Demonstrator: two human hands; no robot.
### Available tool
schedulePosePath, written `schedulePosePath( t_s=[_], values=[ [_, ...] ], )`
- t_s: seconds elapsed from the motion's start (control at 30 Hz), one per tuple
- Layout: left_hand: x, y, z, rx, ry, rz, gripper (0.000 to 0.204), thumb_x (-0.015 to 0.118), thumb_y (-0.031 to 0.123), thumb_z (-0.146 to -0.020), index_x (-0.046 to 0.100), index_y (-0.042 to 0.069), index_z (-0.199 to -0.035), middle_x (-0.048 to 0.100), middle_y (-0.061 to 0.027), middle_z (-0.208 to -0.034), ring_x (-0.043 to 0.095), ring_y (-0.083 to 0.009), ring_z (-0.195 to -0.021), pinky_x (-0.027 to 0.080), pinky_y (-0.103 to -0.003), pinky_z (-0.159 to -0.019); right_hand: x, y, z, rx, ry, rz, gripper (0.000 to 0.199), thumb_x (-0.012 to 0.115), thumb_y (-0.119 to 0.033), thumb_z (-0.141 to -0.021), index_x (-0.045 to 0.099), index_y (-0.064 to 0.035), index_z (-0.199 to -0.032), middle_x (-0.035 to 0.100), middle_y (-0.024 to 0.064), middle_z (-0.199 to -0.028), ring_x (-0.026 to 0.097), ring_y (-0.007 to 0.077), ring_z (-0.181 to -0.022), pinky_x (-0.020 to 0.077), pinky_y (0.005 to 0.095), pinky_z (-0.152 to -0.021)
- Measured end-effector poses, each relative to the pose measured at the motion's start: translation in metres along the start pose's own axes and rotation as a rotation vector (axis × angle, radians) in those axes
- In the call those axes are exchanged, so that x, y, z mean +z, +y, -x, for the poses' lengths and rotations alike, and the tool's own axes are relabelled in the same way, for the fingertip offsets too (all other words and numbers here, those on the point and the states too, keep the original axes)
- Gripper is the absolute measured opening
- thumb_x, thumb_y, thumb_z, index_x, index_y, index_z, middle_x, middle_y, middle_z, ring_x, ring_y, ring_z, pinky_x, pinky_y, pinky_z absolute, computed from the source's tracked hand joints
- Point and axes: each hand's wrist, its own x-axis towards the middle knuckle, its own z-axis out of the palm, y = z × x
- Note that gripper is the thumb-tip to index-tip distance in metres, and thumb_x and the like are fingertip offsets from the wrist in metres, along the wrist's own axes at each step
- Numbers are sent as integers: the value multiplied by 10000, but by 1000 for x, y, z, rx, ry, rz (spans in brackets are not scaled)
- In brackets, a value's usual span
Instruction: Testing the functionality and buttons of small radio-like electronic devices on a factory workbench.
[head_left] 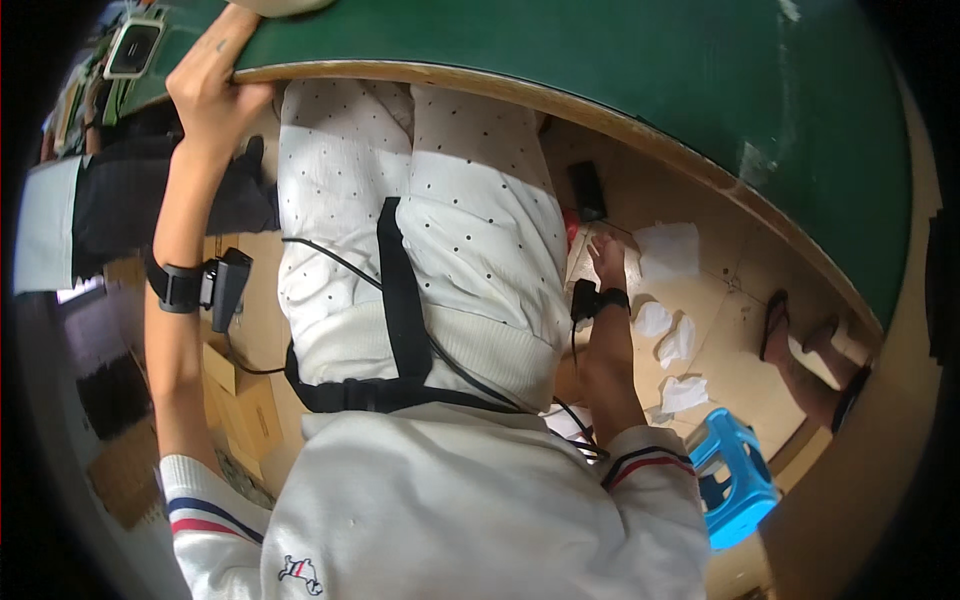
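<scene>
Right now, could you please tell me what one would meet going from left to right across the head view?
White-rimmed device → left hand → vertical black strap → right hand → blue plastic stool.

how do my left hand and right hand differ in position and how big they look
The left hand is at the edge of the green table, while the right hand is beside the white dotted trousers, with the tiled floor behind it. The left hand looks larger in the picture; the right hand looks smaller. Both are bare, and each arm wears a black band.
</scene>
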Motion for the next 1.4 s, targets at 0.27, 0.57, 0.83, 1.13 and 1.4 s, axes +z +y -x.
schedulePosePath(
  t_s=[0.27, 0.57, 0.83, 1.13, 1.4],
  values=[
    [-7, 50, -55, -3, 71, 79, 567, 586, -27, -513, 657, 30, -1072, 650, -147, -1085, 613, -296, -1068, 505, -332, -869, -35, -29, 71, -27, 176, 7, 314, 430, -166, -896, 459, -54, -1188, 531, 87, -975, 554, 209, -928, 478, 414, -868],
    [-18, 59, -58, -72, 32, 160, 626, 591, 60, -482, 635, 16, -1105, 642, -159, -1109, 591, -320, -1097, 490, -371, -917, -28, -59, 110, -131, 65, 160, 385, 480, -275, -940, 400, -82, -1263, 525, 93, -1111, 572, 235, -1003, 504, 418, -850],
    [-28, 69, -60, -142, 62, 168, 465, 614, 82, -494, 663, -12, -947, 659, -180, -978, 617, -341, -1041, 498, -359, -868, -49, -137, 88, -282, 235, 303, 372, 466, -281, -916, 436, -133, -1255, 551, 55, -1128, 579, 227, -1021, 483, 423, -845],
    [-35, 42, -43, 7, -25, 116, 629, 769, 202, -553, 623, 120, -1159, 628, -44, -1183, 599, -229, -1083, 510, -325, -896, -43, -249, 52, -827, 39, 2092, 426, 507, -134, -915, 445, -130, -1336, 524, 81, -1261, 525, 197, -1162, 453, 373, -937],
    [-29, 45, -33, -45, 67, 135, 638, 708, 96, -521, 638, 133, -1154, 637, -51, -1173, 612, -225, -1079, 529, -321, -880, -46, -244, 48, -1003, -158, 1559, 278, 502, -127, -881, 606, -58, -1130, 509, 186, -1265, 430, 372, -1204, 363, 437, -1010]
  ],
)
